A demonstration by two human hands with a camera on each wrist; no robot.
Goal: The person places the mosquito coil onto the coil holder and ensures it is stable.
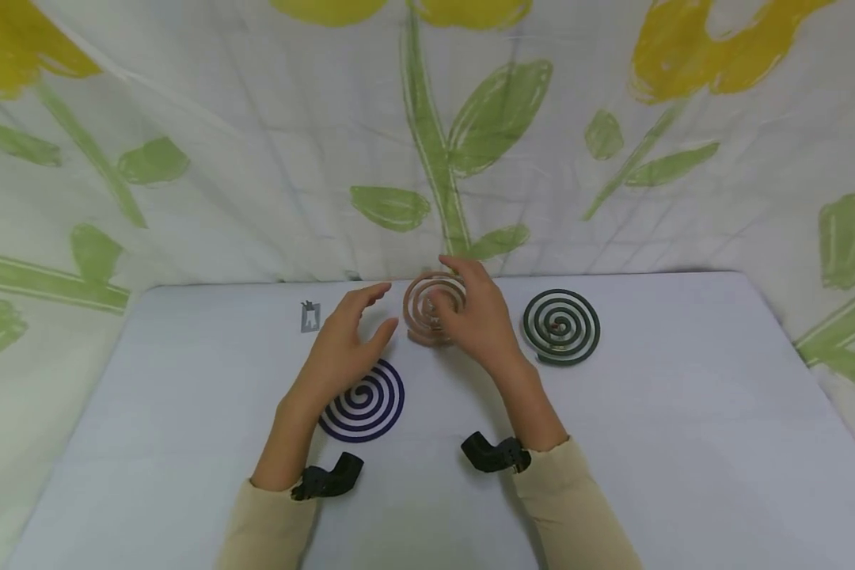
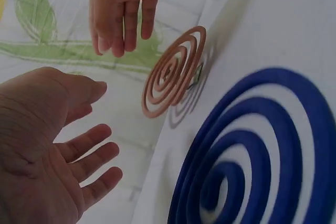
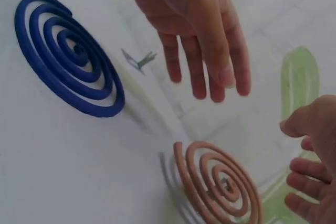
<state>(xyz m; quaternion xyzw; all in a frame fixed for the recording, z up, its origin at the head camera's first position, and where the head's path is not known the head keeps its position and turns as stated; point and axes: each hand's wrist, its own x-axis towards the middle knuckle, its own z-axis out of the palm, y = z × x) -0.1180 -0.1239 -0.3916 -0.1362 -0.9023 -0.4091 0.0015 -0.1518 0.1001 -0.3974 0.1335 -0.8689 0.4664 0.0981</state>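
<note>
Both hands are held in the air, holding nothing. My left hand (image 1: 345, 340) is over the far side of a blue mosquito coil (image 1: 362, 388), thumb apart from the loosely bent fingers. Partly covering a brown mosquito coil (image 1: 419, 310) in the head view is my right hand (image 1: 480, 317), its fingers relaxed. In the left wrist view the brown coil (image 2: 168, 72) sits raised above its shadow, with a bit of metal stand (image 2: 197, 74) under it. The right wrist view has the blue coil (image 3: 100, 111) whole, with both hands apart from the coils.
A dark green mosquito coil (image 1: 560, 323) with a reddish spot at its centre lies right of the right hand. Left of the left hand is a small metal coil stand (image 1: 304, 317). Behind the white table (image 1: 684, 412) hangs a flowered cloth (image 1: 292, 158).
</note>
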